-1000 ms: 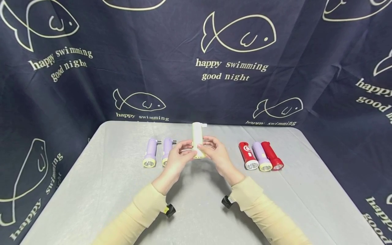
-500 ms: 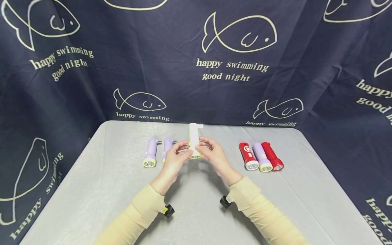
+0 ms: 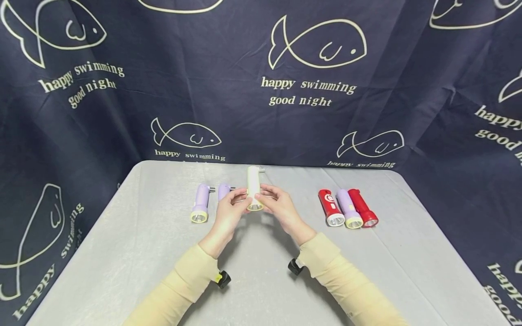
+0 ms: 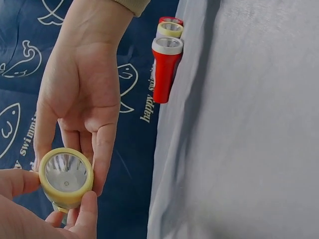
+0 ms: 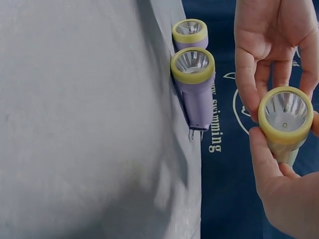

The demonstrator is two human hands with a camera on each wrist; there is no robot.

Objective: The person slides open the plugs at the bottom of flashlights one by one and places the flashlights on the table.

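Covering forearms: cream cloth, the left sleeve at lower left of the head view, the right sleeve at lower right; a left wrist device and a right wrist device, both black, at the cuffs.
Left hand: just left of centre; thumb and fingers pinching the pale flashlight by its left side.
Right hand: just right of centre; thumb and fingers pinching the same piece by its right side.
Pale flashlight: centre of the frame, between both hands; whitish body, yellow rim, lens end lower and facing the viewer, plug at the upper end pointing right.
Lilac pair: left of centre, yellow-rimmed, with prongs; outer lilac flashlight unobstructed, inner lilac flashlight partly behind the left hand.
Mixed trio: right of centre, close together, left to right: white-rimmed red flashlight with white emblem, yellow-rimmed lilac flashlight, all-red flashlight.
Tabletop: grey, from the bottom edge to mid-frame.
Backdrop: navy cloth, upper frame and both sides; cream fish outlines, lettering "happy swimming good night".
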